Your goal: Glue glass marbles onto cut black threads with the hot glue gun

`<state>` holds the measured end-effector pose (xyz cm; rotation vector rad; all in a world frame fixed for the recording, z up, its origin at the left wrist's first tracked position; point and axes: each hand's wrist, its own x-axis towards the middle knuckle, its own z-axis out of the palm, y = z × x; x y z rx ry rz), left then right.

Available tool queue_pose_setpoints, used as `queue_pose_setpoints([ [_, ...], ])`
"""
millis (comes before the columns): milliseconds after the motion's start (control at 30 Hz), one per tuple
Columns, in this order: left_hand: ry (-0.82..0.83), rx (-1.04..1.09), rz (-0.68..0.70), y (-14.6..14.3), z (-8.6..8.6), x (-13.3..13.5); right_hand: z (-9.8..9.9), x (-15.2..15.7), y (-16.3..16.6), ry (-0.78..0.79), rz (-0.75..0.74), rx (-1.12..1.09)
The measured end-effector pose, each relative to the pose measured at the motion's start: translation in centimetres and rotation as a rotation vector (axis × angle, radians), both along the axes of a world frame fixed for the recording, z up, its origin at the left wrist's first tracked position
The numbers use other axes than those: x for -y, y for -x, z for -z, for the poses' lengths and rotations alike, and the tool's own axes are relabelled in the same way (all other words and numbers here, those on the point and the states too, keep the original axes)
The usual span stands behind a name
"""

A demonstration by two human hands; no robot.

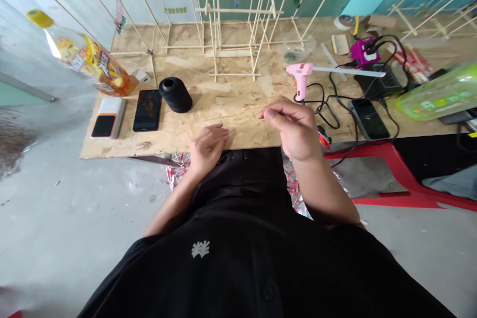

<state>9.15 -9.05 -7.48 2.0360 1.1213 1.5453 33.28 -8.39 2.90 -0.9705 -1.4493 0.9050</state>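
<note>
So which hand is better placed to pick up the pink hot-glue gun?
Probably the right hand: it is close to the pink hot-glue gun, while the left hand is farther off, nearer the black cylinder.

I see a black shirt (238,263) with a pale grey emblem (200,249) like spreading leaves on its left side and a dark round button (269,291) near the middle. The short sleeves (354,246) leave both forearms (324,189) bare, and the trousers (242,179) look just as black.
</note>
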Motion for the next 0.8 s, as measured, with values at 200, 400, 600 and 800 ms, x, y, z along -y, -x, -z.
queue_pose_setpoints([
  [200, 0.147, 0.216, 0.0, -0.9, -1.0, -3.5, -2.2, -2.9, 1.2, 0.034, -0.051, -0.2],
  [400, 0.237, 0.437, 0.185, -3.3, -3.1, -5.5, -3.4, -4.7, 2.3, 0.126, -0.137, -0.291],
  [600, 0.436, 0.583, 0.238, -4.2, -3.5, -5.8, -3.2, -5.5, 2.8, 0.148, -0.12, -0.371],
  [800, 0.46, 0.584, 0.13, -2.9, -2.4, -5.9, -2.2, -5.5, 1.7, 0.175, -0.068, -0.381],
])
